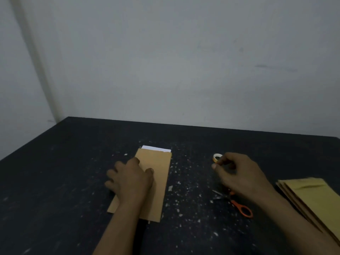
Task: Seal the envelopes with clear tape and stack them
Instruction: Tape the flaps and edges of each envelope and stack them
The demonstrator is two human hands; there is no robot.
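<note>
Left hand [131, 178] presses flat on the envelope [159, 183]; right hand [239, 173] pinches the tape roll [216, 156].

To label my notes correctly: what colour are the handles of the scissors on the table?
Orange. The scissors show best in the head view.

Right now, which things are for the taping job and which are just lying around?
For the job: envelope under left hand, tape roll in right hand, scissors, envelope stack.
Just lying about: white scraps on the table.
</note>
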